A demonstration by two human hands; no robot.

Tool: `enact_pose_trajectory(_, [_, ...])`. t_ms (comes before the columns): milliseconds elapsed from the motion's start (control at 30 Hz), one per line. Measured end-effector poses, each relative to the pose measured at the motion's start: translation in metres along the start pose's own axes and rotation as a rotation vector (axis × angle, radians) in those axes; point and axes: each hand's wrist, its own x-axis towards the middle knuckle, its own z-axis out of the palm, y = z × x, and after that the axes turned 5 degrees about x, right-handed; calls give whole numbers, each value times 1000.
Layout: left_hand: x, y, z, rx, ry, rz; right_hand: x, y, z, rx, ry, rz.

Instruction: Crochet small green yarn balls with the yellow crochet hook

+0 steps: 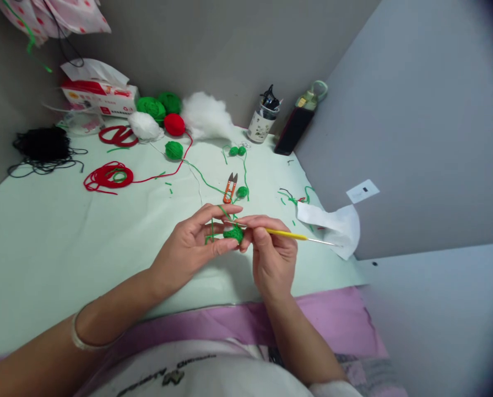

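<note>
My left hand (192,242) pinches a small green crocheted piece (233,234) between thumb and fingers, with green yarn looped over the index finger. My right hand (271,251) is closed round a yellow-handled crochet hook (298,236), whose metal end points right. The two hands meet at the green piece above the pale green table (43,242). A green strand runs from the piece back to a small green yarn ball (174,150).
Orange thread snips (230,188) lie just beyond my hands. Further back are red yarn coils (108,176), green (151,106), red (174,124) and white (144,125) yarn balls, white stuffing (207,117), black yarn (43,144), a tissue box (99,96), a jar (263,121), a bottle (298,122). White paper (337,226) lies right.
</note>
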Motion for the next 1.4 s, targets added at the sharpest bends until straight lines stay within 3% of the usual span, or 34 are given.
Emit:
enact_pose_trajectory(167, [-4,0,3,7,122,36,2,-1,2,-27,1,20])
enact_pose_trajectory(433, [-5,0,0,117,149,98,2,-3,4,81,6,61])
enact_pose_trajectory(600, [-3,3,-1,389,137,182,5,-3,4,81,35,106])
enact_pose_trajectory(800, [-1,-4,-4,483,39,217,6,0,1,78,8,154])
enact_pose_trajectory(1200, [-1,-2,-8,499,-11,230,17,-11,-26,39,-251,192])
enact_pose_trajectory(1400, [1,-2,-9,515,-44,212,20,-19,-34,-49,-359,132])
